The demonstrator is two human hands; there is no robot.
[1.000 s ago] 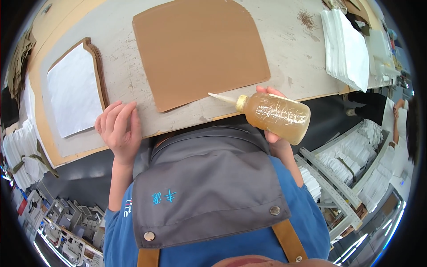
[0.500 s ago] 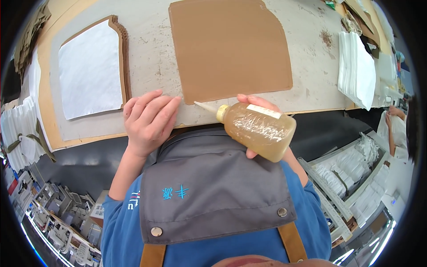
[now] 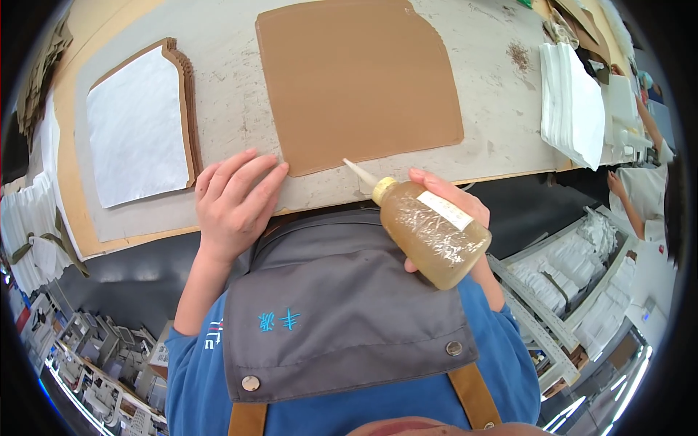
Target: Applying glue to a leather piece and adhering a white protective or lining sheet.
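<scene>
My left hand (image 3: 236, 198) has its fingers apart, with the fingertips by the near-left corner of a flat brown panel (image 3: 356, 87); whether they touch it is hard to tell. My right hand (image 3: 459, 195) grips a squeeze bottle (image 3: 432, 236) of amber liquid, tilted so that its long pale nozzle (image 3: 360, 173) points up-left toward the panel's near edge. To the left lies a pile of brown cut pieces (image 3: 189, 109) topped by a white sheet (image 3: 136, 127).
The grey worktop (image 3: 502, 116) has folded white pieces (image 3: 571, 109) and brown scraps (image 3: 585, 29) at its right. A co-worker's arm (image 3: 627, 203) shows at the right rim. Bundled white pieces (image 3: 33, 225) are at the left, racks with white pieces (image 3: 556, 269) below right.
My left hand has moved right, toward the brown panel's corner. My right hand has tilted the bottle further, its nozzle now angled more upward. The view has shifted slightly.
</scene>
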